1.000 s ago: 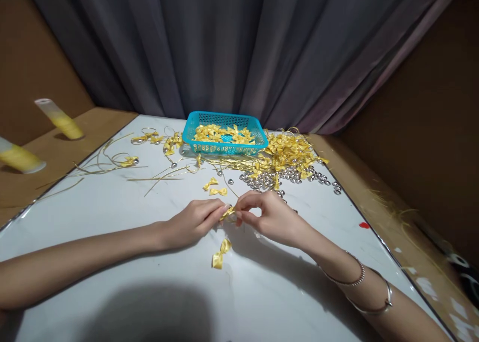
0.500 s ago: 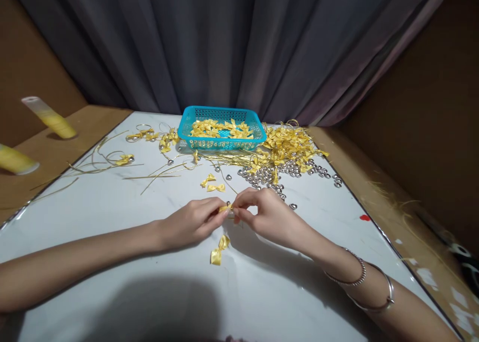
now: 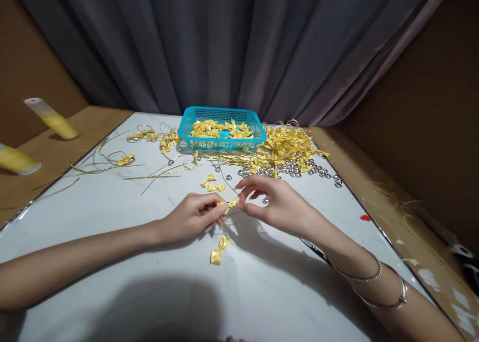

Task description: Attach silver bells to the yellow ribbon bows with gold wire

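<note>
My left hand (image 3: 194, 216) pinches a small yellow ribbon bow (image 3: 229, 204) just above the white table (image 3: 112, 222). My right hand (image 3: 279, 203) meets it from the right, thumb and forefinger closed on the same bow and on a thin gold wire that rises from it. Another yellow bow (image 3: 219, 249) lies on the table just in front of my hands. Two more bows (image 3: 212, 183) lie just beyond them.
A blue plastic basket (image 3: 220, 127) with yellow bows stands at the back centre. A heap of yellow bows (image 3: 288, 147) and silver beads (image 3: 295, 170) lies to its right. Gold wire strands (image 3: 112, 165) spread at the back left. Two yellow-and-white rolls (image 3: 50, 118) rest on the brown ledge.
My right hand has lifted off the table and shifted slightly right and back, its fingers spreading a little. The left hand keeps its pinch on the bow.
</note>
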A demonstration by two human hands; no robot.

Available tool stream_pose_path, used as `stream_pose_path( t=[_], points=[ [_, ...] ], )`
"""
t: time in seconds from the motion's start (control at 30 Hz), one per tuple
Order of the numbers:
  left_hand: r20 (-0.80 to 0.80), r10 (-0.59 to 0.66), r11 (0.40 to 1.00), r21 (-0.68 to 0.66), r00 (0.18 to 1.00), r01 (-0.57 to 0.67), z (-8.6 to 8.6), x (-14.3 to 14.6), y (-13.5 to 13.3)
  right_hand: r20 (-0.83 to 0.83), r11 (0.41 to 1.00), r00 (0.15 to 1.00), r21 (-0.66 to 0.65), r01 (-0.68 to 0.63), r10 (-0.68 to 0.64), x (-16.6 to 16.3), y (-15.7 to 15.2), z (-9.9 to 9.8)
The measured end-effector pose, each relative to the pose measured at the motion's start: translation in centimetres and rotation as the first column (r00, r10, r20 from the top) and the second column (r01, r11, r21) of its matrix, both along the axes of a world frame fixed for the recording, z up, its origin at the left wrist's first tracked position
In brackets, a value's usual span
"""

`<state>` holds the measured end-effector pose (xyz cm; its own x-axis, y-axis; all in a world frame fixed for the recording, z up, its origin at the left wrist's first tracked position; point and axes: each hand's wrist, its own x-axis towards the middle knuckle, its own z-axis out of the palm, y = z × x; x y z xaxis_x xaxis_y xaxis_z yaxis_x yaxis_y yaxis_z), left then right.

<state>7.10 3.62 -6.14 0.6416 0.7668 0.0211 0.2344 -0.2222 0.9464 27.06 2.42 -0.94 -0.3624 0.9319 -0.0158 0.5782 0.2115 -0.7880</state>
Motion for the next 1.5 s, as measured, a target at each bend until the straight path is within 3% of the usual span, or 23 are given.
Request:
stream_pose_path(
  t=[0.2, 0.37, 0.67, 0.8, 0.87, 0.93, 1.0, 1.1, 1.23, 1.37, 1.5],
  points=[
    [0.049, -0.028, 0.994, -0.104, 0.998, 0.033, -0.8, -0.1, -0.1, -0.146, 0.943, 0.983, -0.296, -0.150, 0.110, 0.7, 1.9, -1.1],
    [0.093, -0.056, 0.976, -0.203, 0.994, 0.074, -2.2, -0.2, -0.1, -0.280, 0.877, 0.957, -0.440, -0.193, 0.070, 0.6, 2.3, -2.7],
    [0.115, -0.073, 0.969, -0.227, 0.991, 0.098, -2.4, 0.1, 0.3, -0.427, 0.859, 0.904, -0.452, -0.238, 0.026, 0.6, 2.5, -3.6],
    [0.095, -0.062, 0.974, -0.211, 0.994, 0.080, -2.6, 0.1, 0.4, -0.394, 0.904, 0.918, -0.372, -0.210, 0.051, 0.5, 2.5, -4.0],
    [0.079, -0.038, 0.979, -0.196, 0.996, 0.053, -2.8, 0.0, 0.4, -0.295, 0.972, 0.955, -0.214, -0.098, 0.032, 0.5, 2.4, -3.8],
    [0.061, -0.018, 0.983, -0.182, 0.998, 0.029, -2.9, 0.0, 0.4, -0.162, 0.999, 0.987, -0.036, -0.007, 0.001, 0.3, 2.1, -3.5],
    [0.057, 0.000, 0.984, -0.179, 0.998, 0.010, -2.9, 0.0, 0.3, -0.033, 0.999, 0.999, 0.049, 0.002, 0.000, 0.2, 1.6, -3.1],
    [0.064, 0.020, 0.984, -0.176, 0.998, -0.009, -2.9, 0.1, 0.3, 0.103, 0.999, 0.995, 0.036, -0.015, 0.012, -0.3, 1.0, -2.8],
    [0.044, 0.037, 0.992, -0.125, 0.998, -0.031, -2.7, 0.0, 0.3, 0.146, 1.000, 0.989, 0.023, 0.011, -0.014, -1.1, 0.2, -3.1],
    [0.039, 0.037, 0.994, -0.106, 0.999, -0.032, -2.6, 0.0, 0.2, 0.143, 0.980, 0.988, 0.200, 0.022, -0.052, -1.3, -0.4, -3.2],
    [0.046, 0.033, 0.991, -0.134, 0.998, -0.027, -2.6, 0.1, 0.3, 0.299, 0.962, 0.953, 0.270, -0.032, -0.052, -1.0, -0.8, -3.1]
  ],
)
